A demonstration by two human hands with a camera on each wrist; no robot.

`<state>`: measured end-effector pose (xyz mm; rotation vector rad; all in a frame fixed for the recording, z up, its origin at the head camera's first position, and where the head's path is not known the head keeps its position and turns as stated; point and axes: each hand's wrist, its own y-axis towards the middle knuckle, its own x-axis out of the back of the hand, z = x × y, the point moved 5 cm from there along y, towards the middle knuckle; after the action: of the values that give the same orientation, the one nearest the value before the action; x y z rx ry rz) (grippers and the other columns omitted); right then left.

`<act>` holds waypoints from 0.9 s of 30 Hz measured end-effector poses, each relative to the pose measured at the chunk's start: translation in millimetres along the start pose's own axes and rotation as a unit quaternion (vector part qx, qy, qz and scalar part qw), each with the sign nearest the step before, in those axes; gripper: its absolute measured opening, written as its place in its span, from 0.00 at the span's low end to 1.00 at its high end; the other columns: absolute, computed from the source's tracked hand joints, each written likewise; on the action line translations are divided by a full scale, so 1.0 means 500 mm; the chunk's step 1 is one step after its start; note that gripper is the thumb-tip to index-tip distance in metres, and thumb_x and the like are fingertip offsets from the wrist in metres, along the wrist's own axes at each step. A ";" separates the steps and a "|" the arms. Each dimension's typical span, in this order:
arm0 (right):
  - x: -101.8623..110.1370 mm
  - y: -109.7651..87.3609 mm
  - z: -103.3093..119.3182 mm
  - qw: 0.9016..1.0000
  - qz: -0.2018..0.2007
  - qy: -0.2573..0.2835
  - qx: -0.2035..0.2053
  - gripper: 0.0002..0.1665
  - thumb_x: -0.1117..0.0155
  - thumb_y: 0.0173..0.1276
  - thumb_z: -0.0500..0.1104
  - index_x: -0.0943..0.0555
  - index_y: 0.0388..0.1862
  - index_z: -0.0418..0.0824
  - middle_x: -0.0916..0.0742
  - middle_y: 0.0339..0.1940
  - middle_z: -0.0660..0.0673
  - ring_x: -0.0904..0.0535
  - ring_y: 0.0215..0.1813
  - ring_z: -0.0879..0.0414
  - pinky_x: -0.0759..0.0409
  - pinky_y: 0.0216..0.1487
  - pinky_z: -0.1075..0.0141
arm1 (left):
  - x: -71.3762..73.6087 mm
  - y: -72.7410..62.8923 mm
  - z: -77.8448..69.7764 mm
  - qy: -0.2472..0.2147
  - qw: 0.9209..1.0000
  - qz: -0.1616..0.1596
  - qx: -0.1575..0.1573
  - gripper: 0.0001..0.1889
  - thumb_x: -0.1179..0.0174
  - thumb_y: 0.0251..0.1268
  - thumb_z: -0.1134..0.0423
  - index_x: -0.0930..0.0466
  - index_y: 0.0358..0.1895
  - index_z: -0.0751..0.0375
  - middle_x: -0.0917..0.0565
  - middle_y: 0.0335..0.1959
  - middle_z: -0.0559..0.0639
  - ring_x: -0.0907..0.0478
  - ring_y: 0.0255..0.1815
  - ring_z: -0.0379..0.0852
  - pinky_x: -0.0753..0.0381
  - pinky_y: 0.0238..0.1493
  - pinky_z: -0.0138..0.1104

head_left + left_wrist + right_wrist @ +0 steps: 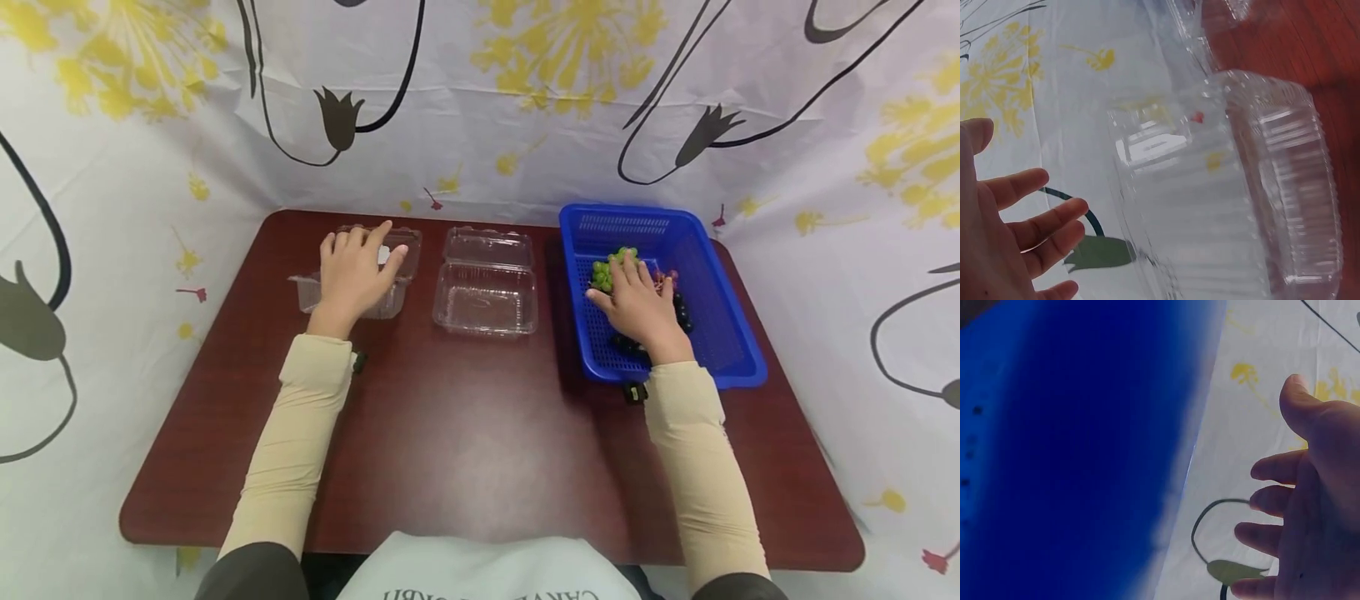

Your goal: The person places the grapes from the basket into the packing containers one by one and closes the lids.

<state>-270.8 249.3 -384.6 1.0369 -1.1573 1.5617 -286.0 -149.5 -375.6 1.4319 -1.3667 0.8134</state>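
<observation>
In the head view my left hand (349,277) is over a hinged clear plastic box (386,305) with its lid up. The left wrist view shows its fingers (1047,228) spread apart beside the clear box (1197,212), holding nothing. Over the blue basket (738,329) is my right hand (643,310), fingers extended above the fruit. Green grapes (602,276) lie near its fingertips, with reddish grapes (672,276) and dark grapes (682,314) partly hidden beneath it. In the right wrist view the blurred basket wall (1085,450) is left of the fingers (1272,499), which grip nothing.
A second clear box (486,302), its lid raised, sits between the first box and the basket on the dark red table (480,433). A white patterned cloth (465,142) hangs behind the table and on both sides.
</observation>
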 end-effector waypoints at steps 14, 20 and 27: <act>-0.035 -0.027 -0.077 0.998 0.049 -0.006 -0.028 0.50 0.53 0.71 0.67 0.50 0.77 0.34 0.42 0.73 0.22 0.50 0.71 0.22 0.53 0.66 0.29 | 0.012 -0.029 0.071 0.027 0.998 -0.033 0.049 0.36 0.59 0.65 0.28 0.27 0.64 0.49 0.23 0.43 0.61 0.31 0.42 0.59 0.40 0.50 0.55; -0.048 -0.038 -0.103 0.998 0.054 -0.001 -0.038 0.48 0.49 0.71 0.64 0.48 0.76 0.34 0.41 0.70 0.20 0.49 0.68 0.21 0.49 0.64 0.28 | -0.001 -0.046 0.089 0.041 0.998 -0.013 0.052 0.38 0.59 0.63 0.26 0.26 0.63 0.50 0.22 0.36 0.60 0.28 0.37 0.57 0.39 0.47 0.53; -0.053 -0.048 -0.141 0.997 0.056 -0.003 -0.052 0.43 0.45 0.72 0.57 0.44 0.75 0.34 0.42 0.66 0.17 0.49 0.65 0.20 0.48 0.61 0.29 | -0.012 -0.054 0.102 0.047 0.998 -0.009 0.051 0.35 0.52 0.63 0.30 0.24 0.61 0.53 0.18 0.32 0.60 0.22 0.35 0.56 0.36 0.45 0.53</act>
<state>-249.1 316.6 -419.5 0.9235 -1.3059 1.5673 -267.8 -197.5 -402.2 1.4632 -1.2559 0.9386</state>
